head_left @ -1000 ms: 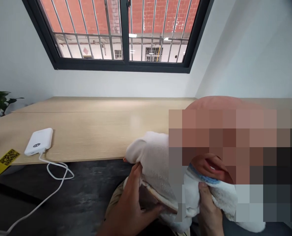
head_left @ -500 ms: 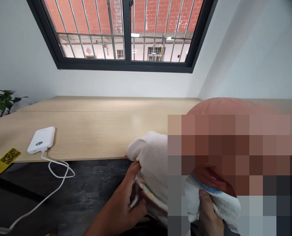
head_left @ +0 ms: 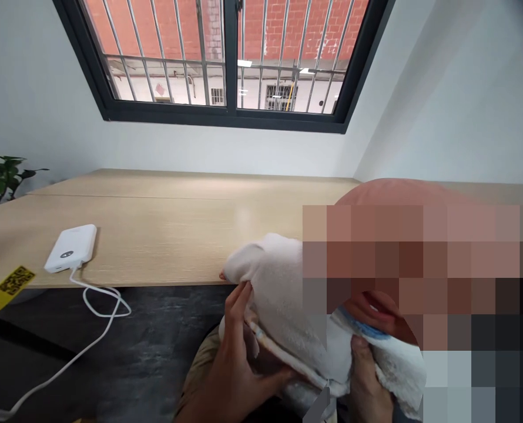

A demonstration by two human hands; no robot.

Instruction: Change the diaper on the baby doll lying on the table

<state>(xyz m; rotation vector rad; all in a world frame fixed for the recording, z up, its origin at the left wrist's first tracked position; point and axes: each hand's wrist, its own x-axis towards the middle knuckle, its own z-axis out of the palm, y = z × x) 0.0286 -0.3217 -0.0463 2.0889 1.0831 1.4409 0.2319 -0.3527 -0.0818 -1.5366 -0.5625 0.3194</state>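
A white, fluffy garment covers a small figure whose head is pixelated at the right; only a pinkish rounded top and a mouth show outside the blur. My left hand holds the lower left edge of the garment, with fingertips at the sleeve and the thumb under the hem. Below the mouth, my right hand grips the white cloth near a blue collar. Part of the right hand's fingers is hidden behind the fabric.
On the wooden table lies a white power bank with a white cable hanging over the front edge. A plant stands at the far left, near a yellow tag. A barred window is behind.
My left hand has shifted slightly right and up along the garment's edge, and its thumb reaches further right. The right hand has moved slightly left with the cloth. The view has shifted a little.
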